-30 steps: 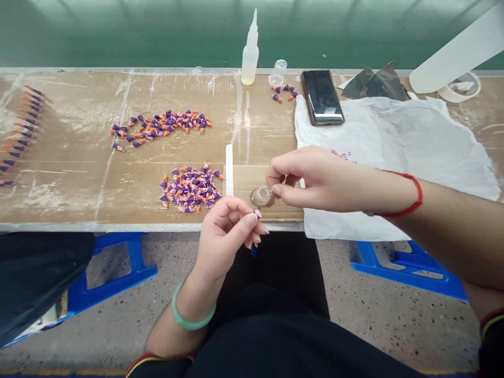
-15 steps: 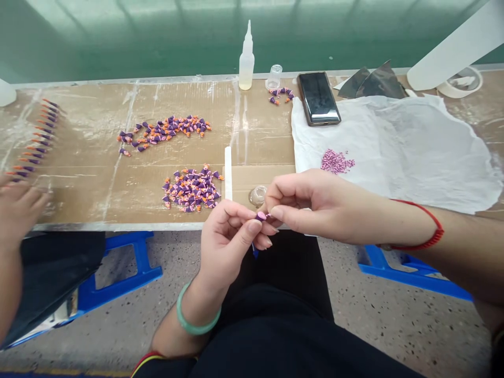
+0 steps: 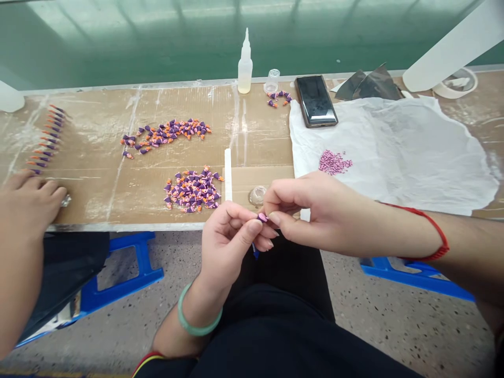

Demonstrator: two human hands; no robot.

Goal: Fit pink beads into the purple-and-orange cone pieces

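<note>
Between the thumb and forefinger of my left hand (image 3: 232,236) is a small purple-and-pink figurine piece (image 3: 262,217), its pink face turned up. My right hand (image 3: 311,207) is closed in a pinch at the right side of that piece; whatever its fingertips hold is too small and hidden to make out. Just behind my fingers sits a small clear dish (image 3: 258,195). To the left lies a heap of purple, pink and orange figurine pieces (image 3: 192,190), with a second group (image 3: 167,132) farther back. Tiny pink bits (image 3: 334,162) are piled on a white cloth (image 3: 409,152).
A squeeze bottle (image 3: 244,71), a clear cap (image 3: 272,81), a phone (image 3: 316,100) and a tape roll (image 3: 457,84) stand along the back. A white strip (image 3: 228,176) lies mid-table. At left, another person's hand (image 3: 33,202) is by a row of pieces (image 3: 51,136).
My right fingertips have moved slightly closer onto the figurine piece. At the left, the other person's hand has shifted right and forward over the table. My camera view has tilted a little.
</note>
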